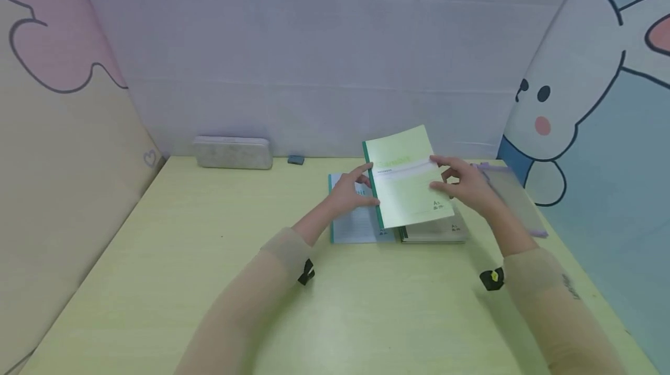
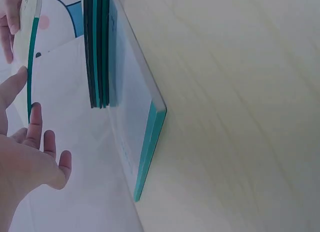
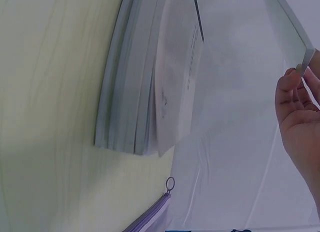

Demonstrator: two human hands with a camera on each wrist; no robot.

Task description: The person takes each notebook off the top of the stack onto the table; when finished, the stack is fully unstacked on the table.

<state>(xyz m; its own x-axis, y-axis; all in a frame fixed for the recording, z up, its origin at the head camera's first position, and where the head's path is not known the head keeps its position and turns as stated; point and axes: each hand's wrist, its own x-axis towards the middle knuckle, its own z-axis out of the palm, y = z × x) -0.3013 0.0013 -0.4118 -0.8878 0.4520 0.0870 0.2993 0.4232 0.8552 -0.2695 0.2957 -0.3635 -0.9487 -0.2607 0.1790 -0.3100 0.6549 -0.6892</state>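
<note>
1. Green notebook (image 1: 405, 186): one, pale green cover, darker green spine to the left, print on the cover. Raised above the back right part of the table (image 1: 209, 270), tilted, in front of part of the items numbered 4 and 5 in the head view.
2. Left hand (image 1: 345, 195): gripping the green notebook at its spine edge, thumb low, a finger higher up.
3. Right hand (image 1: 466, 184): pinching the opposite edge of the same notebook between thumb and finger. The two hands stand apart, with the notebook between them.
4. Blue notebook (image 1: 356, 228): pale blue cover, teal spine. Lying flat, right of the middle of the table's back edge, partly covered from view.
5. Stack of notebooks (image 1: 437, 232): several, lying flat just beside the blue notebook, on the side toward the table's right edge. Dark and teal spines (image 2: 97, 51) show in the left wrist view; in the right wrist view the top cover is slightly raised at one corner.
6. Zip pouch (image 1: 515, 197): purple trim, ring pull; lying by the table's right edge, near the back right corner.
7. Pencil case (image 1: 234, 153): grey, oblong; at the back edge, toward the back left corner.
8. Small dark blue block (image 1: 295, 160): at the back edge, near the pencil case.
9. Sleeves (image 1: 241, 299): two, light beige, one on each arm.
</note>
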